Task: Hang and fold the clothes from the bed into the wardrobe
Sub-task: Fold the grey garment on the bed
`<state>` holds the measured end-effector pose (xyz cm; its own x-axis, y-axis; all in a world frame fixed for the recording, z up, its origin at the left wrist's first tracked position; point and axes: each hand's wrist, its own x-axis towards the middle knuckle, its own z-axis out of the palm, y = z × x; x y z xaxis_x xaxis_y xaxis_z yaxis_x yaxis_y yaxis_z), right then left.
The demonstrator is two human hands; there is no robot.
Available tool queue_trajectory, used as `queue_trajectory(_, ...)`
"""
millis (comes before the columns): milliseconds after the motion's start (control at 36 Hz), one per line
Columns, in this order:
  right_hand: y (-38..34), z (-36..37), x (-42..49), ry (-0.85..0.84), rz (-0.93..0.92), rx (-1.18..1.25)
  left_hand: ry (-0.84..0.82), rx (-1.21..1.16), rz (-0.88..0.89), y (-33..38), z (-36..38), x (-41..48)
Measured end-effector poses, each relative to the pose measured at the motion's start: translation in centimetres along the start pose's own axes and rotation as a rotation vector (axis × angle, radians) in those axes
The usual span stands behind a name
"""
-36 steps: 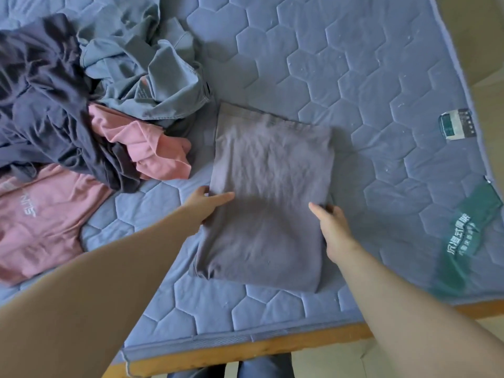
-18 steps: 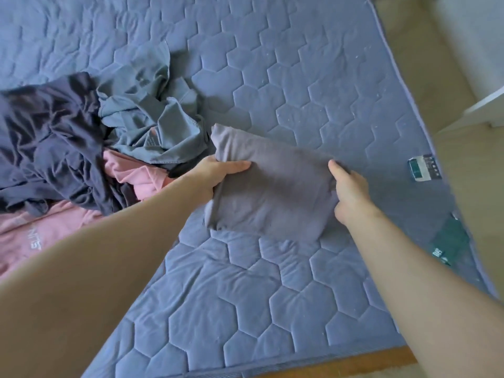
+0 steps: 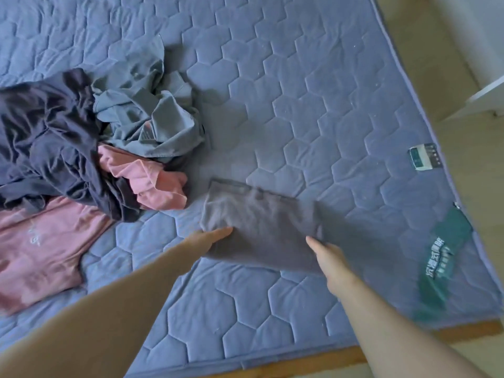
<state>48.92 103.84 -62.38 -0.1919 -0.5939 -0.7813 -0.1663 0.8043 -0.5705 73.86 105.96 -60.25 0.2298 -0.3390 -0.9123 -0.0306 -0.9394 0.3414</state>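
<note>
Fingers: the folded grey garment (image 3: 261, 227) is gripped at its left edge by the left hand (image 3: 210, 240) and at its right edge by the right hand (image 3: 331, 256).
Garment position: held just over the bed (image 3: 300, 105), beside the unfolded clothes pile (image 3: 90, 148).
Risk: the fold could be lost if one edge were let slip, since the cloth is limp.

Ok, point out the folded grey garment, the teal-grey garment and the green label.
folded grey garment (image 3: 261, 225): head view, centre of cloth.
teal-grey garment (image 3: 152, 115): head view, crumpled middle.
green label (image 3: 439, 257): head view, printed middle.
</note>
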Motion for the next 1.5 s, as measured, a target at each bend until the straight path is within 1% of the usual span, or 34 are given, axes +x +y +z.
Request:
queue_trajectory(56, 2.6, 0.1, -0.4, -0.008, 0.036, -0.065, -0.03, 0.022, -0.075, -2.4, 0.3, 0.4)
queue_trajectory(111, 3.8, 0.1, -0.6, -0.003, 0.073, -0.075, -0.081, 0.006, -0.139, -3.5, 0.6, 0.4)
queue_trajectory(167, 3.9, 0.2, -0.2, -0.005, 0.135, -0.035, -0.101, -0.004, -0.152, -3.5, 0.4, 0.8)
queue_trajectory(222, 3.3, 0.3, 0.4, -0.01, 0.142, -0.004, -0.111, -0.037, -0.117, -2.9, 0.2, 1.3)
queue_trajectory(361, 0.2, 0.9, 1.3, -0.016, 0.016, 0.049, -0.073, -0.121, 0.053, -0.6, -0.4, 2.3)
queue_trajectory(444, -0.9, 0.8, 1.2, 0.019, -0.122, 0.07, -0.109, -0.265, 0.092, 0.4, -0.3, 2.0)
queue_trajectory(528, -1.3, 0.4, 0.4, 0.041, -0.208, 0.126, -0.118, -0.309, 0.127, 0.7, -0.3, 1.6)
queue_trajectory(583, -0.3, 0.3, 0.2, 0.048, -0.196, 0.132, -0.079, -0.225, 0.13, 0.0, -0.1, 1.6)
queue_trajectory(667, 2.1, 0.5, -0.2, 0.015, -0.095, 0.049, 0.06, 0.196, 0.112, -2.0, 0.8, 1.9)
queue_trajectory(694, 2.8, 0.7, -0.4, -0.002, -0.044, 0.041, 0.093, 0.269, 0.116, -2.6, 1.2, 1.9)
queue_trajectory(722, 3.4, 0.7, -0.4, -0.011, 0.006, 0.046, 0.095, 0.282, 0.117, -3.1, 1.6, 2.0)
queue_trajectory(778, 4.0, 0.7, -0.2, -0.017, 0.089, 0.069, 0.062, 0.262, 0.084, -3.8, 2.0, 2.0)
queue_trajectory(833, 3.9, 0.5, 0.0, -0.048, 0.156, 0.094, -0.007, 0.218, 0.01, -4.0, 1.6, 1.9)
queue_trajectory(889, 3.4, 0.2, 0.4, -0.111, 0.194, 0.119, -0.116, 0.054, -0.059, -3.6, 0.6, 2.0)
queue_trajectory(944, 2.6, 0.0, 0.7, -0.169, 0.171, 0.144, -0.228, -0.151, -0.088, -2.7, -0.2, 1.8)
queue_trajectory(1000, 1.8, -0.3, 0.9, -0.192, 0.118, 0.164, -0.303, -0.237, -0.055, -1.9, -0.9, 1.6)
queue_trajectory(1028, 1.5, -0.4, 0.8, -0.198, 0.104, 0.165, -0.333, -0.222, -0.025, -1.7, -1.0, 1.5)
queue_trajectory(1083, 1.3, -0.5, 0.5, -0.211, 0.096, 0.154, -0.378, -0.103, 0.007, -1.8, -1.3, 1.2)
queue_trajectory(1167, 2.0, -0.8, -0.4, -0.285, 0.104, 0.073, -0.4, 0.256, 0.048, -2.9, -1.5, 0.7)
queue_trajectory(1194, 2.2, -1.0, -0.7, -0.318, 0.11, 0.039, -0.394, 0.334, 0.045, -3.4, -1.5, 0.6)
queue_trajectory(1222, 2.5, -1.1, -1.0, -0.346, 0.124, 0.017, -0.384, 0.361, 0.034, -3.8, -1.7, 0.6)
queue_trajectory(1278, 3.0, -1.4, -1.1, -0.356, 0.158, 0.018, -0.346, 0.329, 0.03, -4.5, -1.8, 0.7)
queue_trajectory(1361, 2.9, -1.4, -1.0, -0.305, 0.159, 0.042, -0.283, 0.22, 0.053, -4.6, -1.7, 0.8)
queue_trajectory(1444, 2.1, -1.3, -0.7, -0.26, 0.084, 0.078, -0.252, 0.066, 0.133, -3.7, -1.5, 0.7)
queue_trajectory(1500, 1.4, -1.2, -0.2, -0.224, 0.04, 0.162, -0.235, -0.065, 0.187, -3.0, -1.5, 0.7)
